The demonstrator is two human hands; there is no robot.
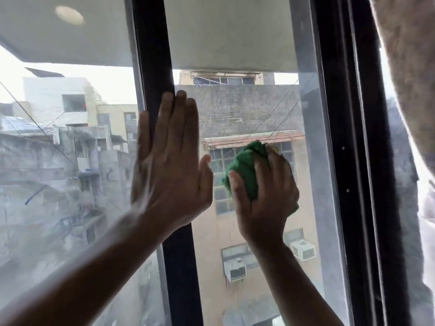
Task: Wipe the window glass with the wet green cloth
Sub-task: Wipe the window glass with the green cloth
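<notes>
Cloth (247,170) bunched, upright on glass (247,109)

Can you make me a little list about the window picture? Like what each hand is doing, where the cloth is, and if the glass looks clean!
left hand: open and flat, pressed on the black window bar
right hand: grip closed around the green cloth
cloth: bunched up, pushed against the middle pane
left pane: smeary and cloudy
middle pane: clearer, buildings show through
outside: buildings, air conditioners
</notes>
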